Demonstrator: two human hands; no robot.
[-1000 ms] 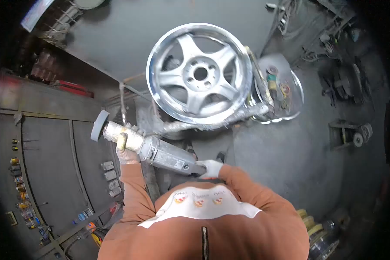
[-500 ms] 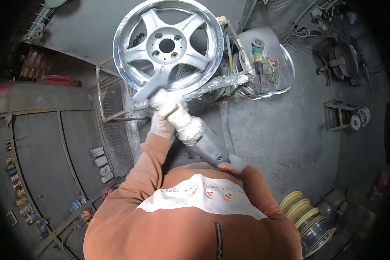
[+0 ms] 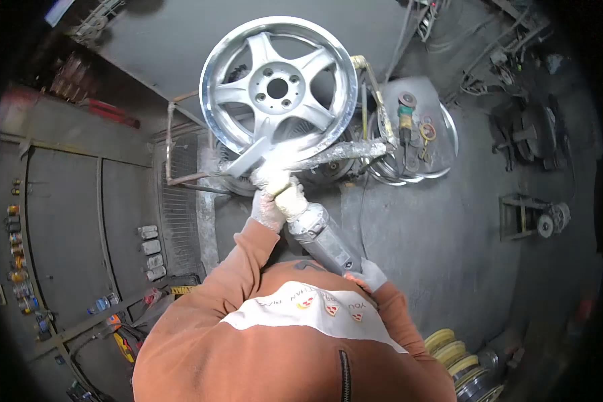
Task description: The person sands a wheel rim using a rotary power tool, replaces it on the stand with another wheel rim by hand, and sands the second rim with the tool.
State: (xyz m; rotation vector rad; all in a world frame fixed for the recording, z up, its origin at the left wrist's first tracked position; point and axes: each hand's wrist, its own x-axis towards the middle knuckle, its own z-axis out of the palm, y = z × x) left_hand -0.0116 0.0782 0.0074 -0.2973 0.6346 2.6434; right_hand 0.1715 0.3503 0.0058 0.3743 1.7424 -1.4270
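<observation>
A large angle grinder (image 3: 325, 238) with a grey body and a pale, wrapped head slants across in front of my body. My gloved left hand (image 3: 268, 211) is closed around the side of its front end. At the rear end, my gloved right hand (image 3: 368, 275) grips the body, its fingers partly hidden. A flat grey guard (image 3: 248, 158) sticks out from the grinder's head, over the lower rim of a silver five-spoke alloy wheel (image 3: 266, 87). Glare hides where the head meets the wheel. The wheel rests tilted on a metal frame (image 3: 342, 155) wrapped in silvery material.
Right of the frame, a smaller green grinder (image 3: 406, 120) lies on a grey panel (image 3: 439, 144) above other rims. Yellowish wheel rims (image 3: 452, 352) are stacked at lower right. A small metal stand (image 3: 516, 218) is at right. Cans and bottles (image 3: 17, 248) line the left side.
The wheel and frame now appear lower and farther right in view. Both hands stay on the grinder, which also appears slightly lower and to the right. Glare at its head is brighter.
</observation>
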